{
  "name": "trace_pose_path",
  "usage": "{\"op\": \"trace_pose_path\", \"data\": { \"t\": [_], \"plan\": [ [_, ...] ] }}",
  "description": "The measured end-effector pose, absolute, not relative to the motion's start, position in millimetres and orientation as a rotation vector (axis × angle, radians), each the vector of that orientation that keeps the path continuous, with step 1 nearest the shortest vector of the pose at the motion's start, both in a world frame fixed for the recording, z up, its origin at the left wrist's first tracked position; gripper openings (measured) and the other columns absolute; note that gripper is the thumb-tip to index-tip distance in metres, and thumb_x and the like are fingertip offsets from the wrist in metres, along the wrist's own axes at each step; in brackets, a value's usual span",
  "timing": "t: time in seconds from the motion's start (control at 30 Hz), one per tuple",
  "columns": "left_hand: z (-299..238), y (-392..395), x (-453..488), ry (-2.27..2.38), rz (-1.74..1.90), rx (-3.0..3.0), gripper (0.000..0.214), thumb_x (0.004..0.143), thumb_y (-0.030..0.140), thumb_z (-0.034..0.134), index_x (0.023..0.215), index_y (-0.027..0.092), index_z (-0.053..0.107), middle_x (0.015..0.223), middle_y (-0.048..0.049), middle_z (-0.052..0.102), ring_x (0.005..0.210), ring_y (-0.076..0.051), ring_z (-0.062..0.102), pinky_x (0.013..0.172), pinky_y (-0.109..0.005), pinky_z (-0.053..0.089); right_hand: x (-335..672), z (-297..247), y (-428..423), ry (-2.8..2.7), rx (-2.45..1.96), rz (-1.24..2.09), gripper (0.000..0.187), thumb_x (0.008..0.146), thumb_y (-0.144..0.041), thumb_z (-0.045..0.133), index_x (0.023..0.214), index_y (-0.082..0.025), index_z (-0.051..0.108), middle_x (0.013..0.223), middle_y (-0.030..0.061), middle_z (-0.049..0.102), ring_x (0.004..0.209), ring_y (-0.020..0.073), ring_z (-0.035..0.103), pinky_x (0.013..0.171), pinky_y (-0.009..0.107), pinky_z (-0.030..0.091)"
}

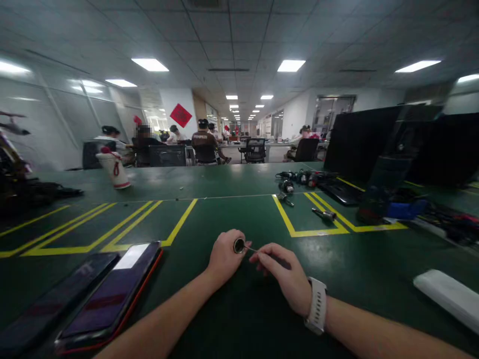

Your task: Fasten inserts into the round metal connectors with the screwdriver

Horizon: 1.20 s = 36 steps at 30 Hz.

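Left fingers (pixel 232 235) around metal cylinder (pixel 238 245)

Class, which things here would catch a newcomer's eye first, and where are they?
Probably the left hand, at the centre, holding a round metal part, with the right hand beside it pinching a thin rod. Next come the yellow lines on the green table. Beyond, a red diamond stands out on a white pillar.

Two hands (pixel 226 255), two phones (pixel 107 294), one white watch (pixel 317 305) show.
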<state>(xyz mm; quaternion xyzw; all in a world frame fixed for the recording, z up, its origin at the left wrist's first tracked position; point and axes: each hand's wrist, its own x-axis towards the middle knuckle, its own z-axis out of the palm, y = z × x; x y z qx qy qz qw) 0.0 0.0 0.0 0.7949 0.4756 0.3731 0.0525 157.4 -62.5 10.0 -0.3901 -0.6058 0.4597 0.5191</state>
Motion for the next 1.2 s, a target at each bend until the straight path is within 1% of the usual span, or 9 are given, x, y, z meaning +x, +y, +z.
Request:
{"op": "trace_pose_path", "data": {
  "t": [0.17, 0.3, 0.47, 0.63, 0.9, 1.07, 1.2],
  "plan": [
    [-0.1, -1.3, 0.4, 1.421, 1.144, 2.409, 0.017, 0.076, 0.026, 0.058, 0.062, 0.019, 0.053, 0.063, 0.0012, 0.055, 0.062, -0.017, 0.052, 0.060, -0.028, 0.037, 157.7, 8.2, -60.1, -1.460, -0.924, 1.113, 0.017, 0.083, -0.029, 0.054, 0.076, -0.015, 0.062, 0.074, 0.0039, 0.063, 0.067, 0.0158, 0.055, 0.059, 0.027, 0.043],
    [-1.1, 0.7, -0.6, 1.400, 1.162, 2.349, 0.017, 0.076, 0.028, 0.058, 0.062, 0.019, 0.051, 0.061, 0.0021, 0.054, 0.058, -0.015, 0.052, 0.055, -0.025, 0.038, 157.8, 8.6, -60.0, -1.473, -0.906, 1.131, 0.016, 0.084, -0.029, 0.054, 0.079, -0.016, 0.062, 0.079, 0.0044, 0.064, 0.070, 0.0162, 0.057, 0.060, 0.027, 0.044],
    [-2.6, 3.5, -1.6, 1.378, 1.188, 2.264, 0.020, 0.076, 0.031, 0.058, 0.062, 0.019, 0.051, 0.058, 0.0033, 0.052, 0.053, -0.013, 0.051, 0.050, -0.023, 0.039, 158.8, 8.8, -60.1, -1.485, -0.890, 1.140, 0.016, 0.085, -0.029, 0.054, 0.081, -0.016, 0.063, 0.079, 0.0039, 0.063, 0.071, 0.0162, 0.057, 0.060, 0.027, 0.045],
    [-1.9, 3.3, -1.5, 1.380, 1.200, 2.234, 0.019, 0.075, 0.030, 0.058, 0.062, 0.019, 0.051, 0.059, 0.0027, 0.053, 0.054, -0.014, 0.052, 0.051, -0.024, 0.040, 159.5, 6.5, -60.5, -1.493, -0.886, 1.136, 0.016, 0.085, -0.029, 0.054, 0.084, -0.017, 0.065, 0.079, 0.0033, 0.064, 0.072, 0.0160, 0.057, 0.060, 0.027, 0.045],
    [0.7, -0.5, -1.0, 1.383, 1.178, 2.290, 0.017, 0.073, 0.026, 0.059, 0.059, 0.019, 0.053, 0.059, 0.0024, 0.053, 0.057, -0.015, 0.050, 0.054, -0.026, 0.037, 158.9, 5.1, -60.7, -1.500, -0.895, 1.124, 0.016, 0.085, -0.028, 0.054, 0.083, -0.017, 0.066, 0.078, 0.0030, 0.064, 0.071, 0.0161, 0.057, 0.060, 0.027, 0.045],
    [-0.7, 0.9, -0.4, 1.371, 1.186, 2.251, 0.019, 0.072, 0.028, 0.060, 0.058, 0.020, 0.051, 0.057, 0.0035, 0.051, 0.054, -0.014, 0.049, 0.051, -0.024, 0.037, 158.7, 2.8, -59.3, -1.502, -0.877, 1.118, 0.015, 0.085, -0.029, 0.055, 0.083, -0.017, 0.065, 0.082, 0.0032, 0.064, 0.072, 0.0157, 0.057, 0.060, 0.026, 0.045],
    [-1.6, 2.3, -0.2, 1.353, 1.199, 2.193, 0.019, 0.073, 0.031, 0.059, 0.060, 0.019, 0.051, 0.057, 0.0035, 0.051, 0.052, -0.013, 0.049, 0.049, -0.023, 0.038, 158.3, 2.3, -59.1, -1.513, -0.874, 1.109, 0.015, 0.085, -0.028, 0.055, 0.085, -0.018, 0.066, 0.080, 0.0029, 0.064, 0.071, 0.0155, 0.057, 0.059, 0.026, 0.045]
  ]
}}
